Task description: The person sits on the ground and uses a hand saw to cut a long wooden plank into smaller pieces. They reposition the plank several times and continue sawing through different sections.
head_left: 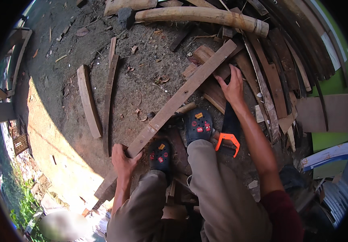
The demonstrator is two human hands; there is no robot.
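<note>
A long brown plank (173,105) lies slantwise in front of me, from the lower left to the upper right. Near its lower end my left hand (124,162) is closed around it, the thumb on its right edge. My right hand (233,85) is by the upper end, thumb and fingers spread; the thumb tip reaches the plank's edge. A dark piece of wood (224,71) shows between that thumb and the fingers. Below the right wrist a handsaw with an orange handle (228,141) rests, its dark blade pointing away, partly behind my forearm.
My dark clogs (159,155) stand either side of the plank's lower half. Two narrow wood strips (88,101) lie on the dirt at left. A thick bamboo pole (202,15) lies across the far side, beside a dark stone (126,18). Stacked boards (276,76) fill the right.
</note>
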